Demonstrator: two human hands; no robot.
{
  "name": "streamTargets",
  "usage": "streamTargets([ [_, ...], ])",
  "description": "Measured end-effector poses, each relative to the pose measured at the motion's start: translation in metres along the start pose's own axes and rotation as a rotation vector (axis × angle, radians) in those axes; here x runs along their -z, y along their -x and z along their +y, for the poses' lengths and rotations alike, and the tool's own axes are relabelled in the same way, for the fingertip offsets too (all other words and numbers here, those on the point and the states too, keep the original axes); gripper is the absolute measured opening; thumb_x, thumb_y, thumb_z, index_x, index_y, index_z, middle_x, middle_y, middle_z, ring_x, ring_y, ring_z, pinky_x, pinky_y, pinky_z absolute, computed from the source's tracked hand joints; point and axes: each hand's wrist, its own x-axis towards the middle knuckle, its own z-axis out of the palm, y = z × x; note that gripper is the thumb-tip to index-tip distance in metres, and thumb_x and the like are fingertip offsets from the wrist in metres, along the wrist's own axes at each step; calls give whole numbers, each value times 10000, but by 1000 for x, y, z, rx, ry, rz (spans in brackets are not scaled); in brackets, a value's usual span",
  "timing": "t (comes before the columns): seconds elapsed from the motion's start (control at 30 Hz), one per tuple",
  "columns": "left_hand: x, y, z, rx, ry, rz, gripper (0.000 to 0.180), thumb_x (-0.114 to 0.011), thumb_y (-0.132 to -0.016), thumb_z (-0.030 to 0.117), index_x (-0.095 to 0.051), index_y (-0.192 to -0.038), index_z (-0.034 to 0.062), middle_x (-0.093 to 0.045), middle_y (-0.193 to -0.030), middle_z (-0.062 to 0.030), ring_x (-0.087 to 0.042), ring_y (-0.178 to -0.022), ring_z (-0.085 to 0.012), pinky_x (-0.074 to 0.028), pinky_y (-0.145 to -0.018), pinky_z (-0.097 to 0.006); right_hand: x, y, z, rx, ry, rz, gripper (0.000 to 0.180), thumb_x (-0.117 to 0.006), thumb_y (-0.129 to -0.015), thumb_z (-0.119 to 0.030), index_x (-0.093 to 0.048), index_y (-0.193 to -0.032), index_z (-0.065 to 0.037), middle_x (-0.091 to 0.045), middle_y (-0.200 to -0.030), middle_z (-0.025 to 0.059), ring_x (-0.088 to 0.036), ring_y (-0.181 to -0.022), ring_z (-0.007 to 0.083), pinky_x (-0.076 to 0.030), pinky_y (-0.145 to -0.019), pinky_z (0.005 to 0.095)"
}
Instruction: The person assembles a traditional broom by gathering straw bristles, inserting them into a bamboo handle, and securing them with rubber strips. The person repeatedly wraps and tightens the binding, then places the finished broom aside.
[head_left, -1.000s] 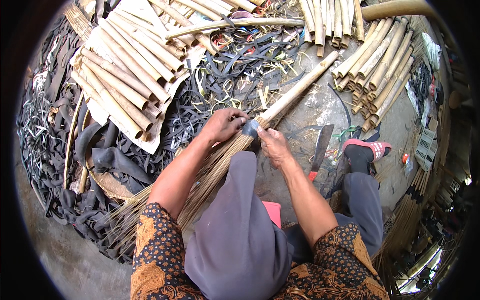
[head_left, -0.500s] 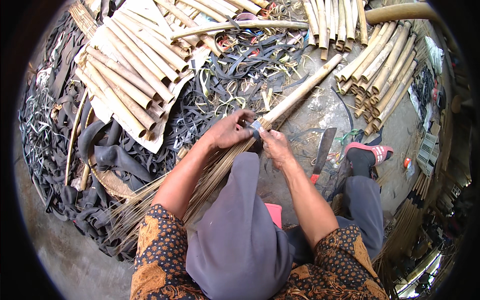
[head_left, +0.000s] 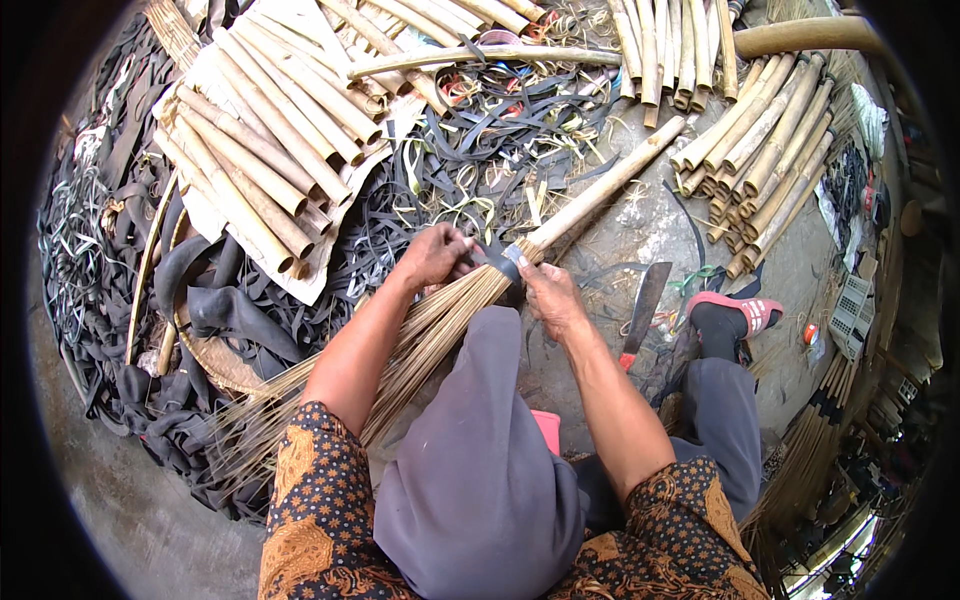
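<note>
A stick broom lies slantwise before me: its bundle of thin sticks (head_left: pixel 440 318) fans toward the lower left, and its bamboo handle (head_left: pixel 610 190) points to the upper right. Where the two meet, a grey-black rubber strip (head_left: pixel 490 259) goes round the sticks. My left hand (head_left: pixel 437 257) is closed on the strip's free end, left of the bundle. With thumb on top and fingers curled, my right hand (head_left: pixel 552 293) grips the bound neck of the broom. The undersides of the fingers are hidden.
A machete (head_left: pixel 645 310) with a red handle lies right of my right hand. Bamboo poles (head_left: pixel 255 150) are stacked at the far left, more bamboo handles (head_left: pixel 765 140) at the right. Black rubber strips (head_left: pixel 370 225) litter the floor. My sandalled foot (head_left: pixel 735 315) rests at the right.
My left hand has moved left, away from the broom's neck, drawing the rubber strip out taut. My right hand stays at the neck.
</note>
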Motion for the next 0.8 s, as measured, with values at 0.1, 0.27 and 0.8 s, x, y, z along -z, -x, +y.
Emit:
streamTargets([
  [0.1, 8, 2, -4, 303, 46, 385, 260, -651, -1022, 244, -670, -1090, -6, -739, -963, -118, -728, -914, -234, -574, -873, -381, -1, 1, 0, 5, 3, 4, 324, -717, -1001, -401, -542, -879, -156, -374, -621, -100, -304, -455, 30, -215, -414, 243],
  [0.27, -4, 31, 21, -383, -298, 102, 488, -738, -954, 278, -603, -1371, 64, -665, -1242, -189, -638, -1192, -291, -498, -1038, -389, -3, -1, 0, 1, 4, 18, 317, -712, -1002, -403, -546, -890, -157, -369, -626, -102, -304, -455, 30, -216, -413, 245],
  [0.8, 57, 79, 52, -111, 159, -110, 396, -727, -955, 428, -631, -760, 96, -569, -717, 56, -501, -645, -127, -432, -614, -303, -4, -2, -3, -9, 21, 27, 312, -722, -996, -363, -558, -844, -146, -403, -620, -89, -310, -455, 40, -220, -413, 260],
])
